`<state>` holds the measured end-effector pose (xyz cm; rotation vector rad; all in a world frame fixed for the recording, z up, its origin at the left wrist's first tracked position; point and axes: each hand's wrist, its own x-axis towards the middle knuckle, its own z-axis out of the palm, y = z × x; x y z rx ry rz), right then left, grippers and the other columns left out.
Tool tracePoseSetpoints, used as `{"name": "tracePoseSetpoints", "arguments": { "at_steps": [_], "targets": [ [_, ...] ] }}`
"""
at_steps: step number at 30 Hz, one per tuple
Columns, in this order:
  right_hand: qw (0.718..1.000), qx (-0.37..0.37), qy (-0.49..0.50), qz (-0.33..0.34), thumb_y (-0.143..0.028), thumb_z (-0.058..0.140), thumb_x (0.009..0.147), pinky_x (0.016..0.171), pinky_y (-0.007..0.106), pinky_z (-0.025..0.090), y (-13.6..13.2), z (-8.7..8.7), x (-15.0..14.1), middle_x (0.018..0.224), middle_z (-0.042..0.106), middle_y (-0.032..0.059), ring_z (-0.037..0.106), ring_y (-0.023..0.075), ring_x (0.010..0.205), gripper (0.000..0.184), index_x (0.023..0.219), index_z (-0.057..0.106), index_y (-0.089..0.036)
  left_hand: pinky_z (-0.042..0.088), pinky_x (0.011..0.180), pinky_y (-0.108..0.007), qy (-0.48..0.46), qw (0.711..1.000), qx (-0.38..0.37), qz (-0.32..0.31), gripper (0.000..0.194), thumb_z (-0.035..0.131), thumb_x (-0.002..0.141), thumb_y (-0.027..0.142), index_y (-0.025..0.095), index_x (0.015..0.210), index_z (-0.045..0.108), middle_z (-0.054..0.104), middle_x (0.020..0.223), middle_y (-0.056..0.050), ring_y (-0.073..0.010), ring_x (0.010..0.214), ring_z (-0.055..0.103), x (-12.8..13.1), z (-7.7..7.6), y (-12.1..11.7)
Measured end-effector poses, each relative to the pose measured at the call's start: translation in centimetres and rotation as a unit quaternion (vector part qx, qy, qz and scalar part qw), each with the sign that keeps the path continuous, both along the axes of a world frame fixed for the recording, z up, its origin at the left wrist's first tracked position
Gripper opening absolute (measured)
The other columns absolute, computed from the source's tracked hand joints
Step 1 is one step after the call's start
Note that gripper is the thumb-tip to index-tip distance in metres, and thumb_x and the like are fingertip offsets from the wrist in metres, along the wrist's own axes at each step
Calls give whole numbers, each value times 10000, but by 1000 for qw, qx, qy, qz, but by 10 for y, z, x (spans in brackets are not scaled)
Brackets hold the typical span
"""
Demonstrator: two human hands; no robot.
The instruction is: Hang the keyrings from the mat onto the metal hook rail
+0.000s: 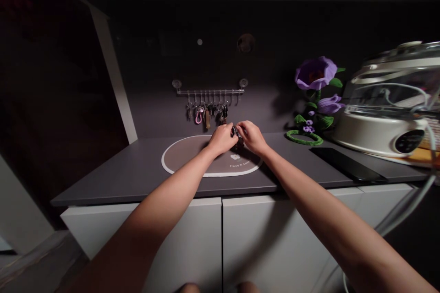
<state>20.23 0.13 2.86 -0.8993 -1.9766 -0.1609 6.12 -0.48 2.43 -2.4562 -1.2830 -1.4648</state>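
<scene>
Over the oval mat (185,153), my left hand (222,138) and my right hand (252,136) come close together. Between them is a small dark bunch of keys (237,143), partly covered by my fingers. My left fingers pinch it from one side, and my right thumb and fingers pinch its upper right part. Its details are too small and dark to make out. Just behind, a clear hook rail (210,92) on the wall carries several key rings, with a pink carabiner (198,116) and a brown tassel-like charm (206,120) among them.
The grey countertop (120,174) sits on white cabinets (192,233). To the right stand a purple flower decoration (316,75) with a green ring base, a black phone (347,164) and a white appliance (371,135) with a clear upper part. A white cable (409,206) hangs over the front edge.
</scene>
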Motion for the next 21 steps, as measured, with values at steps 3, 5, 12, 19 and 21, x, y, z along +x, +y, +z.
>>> {"name": "tracePoseSetpoints", "arguments": {
  "at_steps": [3, 5, 12, 19, 21],
  "targets": [
    [1000, 23, -5, 3, -306, 366, 856, 707, 277, 377, 2, -2, -1, 774, 565, 68, 486, 162, 738, 224, 790, 542, -183, 402, 736, -287, 36, 998, 4, 46, 224, 492, 713, 177, 139, 910, 591, 624, 768, -90, -199, 750, 558, 2, 2, -3],
    [999, 35, -11, 2, -296, 360, 860, 698, 274, 378, 5, -3, -2, 766, 560, 63, 478, 156, 725, 225, 781, 535, -179, 413, 729, -287, 73, 994, 5, 80, 211, 465, 735, 192, 137, 892, 595, 635, 787, -91, -195, 759, 569, 4, 3, -6],
    [997, 55, -10, -55, -275, 346, 861, 696, 290, 371, 18, -8, -1, 780, 545, 69, 461, 168, 738, 211, 788, 517, -176, 432, 783, -289, 106, 987, 22, 115, 326, 401, 744, 115, 89, 1003, 597, 659, 882, -128, -198, 836, 597, 1, 8, -6],
    [998, 41, 43, 5, -234, 349, 842, 691, 267, 369, 11, -6, 0, 777, 534, 59, 459, 152, 739, 154, 755, 467, -184, 443, 807, -262, -90, 992, -80, -22, 331, 387, 737, 86, 105, 955, 635, 659, 956, -94, -148, 867, 591, -11, 14, 4],
    [998, 20, 62, 27, -235, 353, 835, 689, 263, 371, 9, -5, -1, 765, 532, 54, 460, 145, 725, 147, 744, 455, -181, 464, 686, -253, -168, 967, -184, -54, 311, 390, 723, 76, 102, 901, 643, 669, 818, -75, -129, 701, 596, -11, 15, 4]
  ]
}}
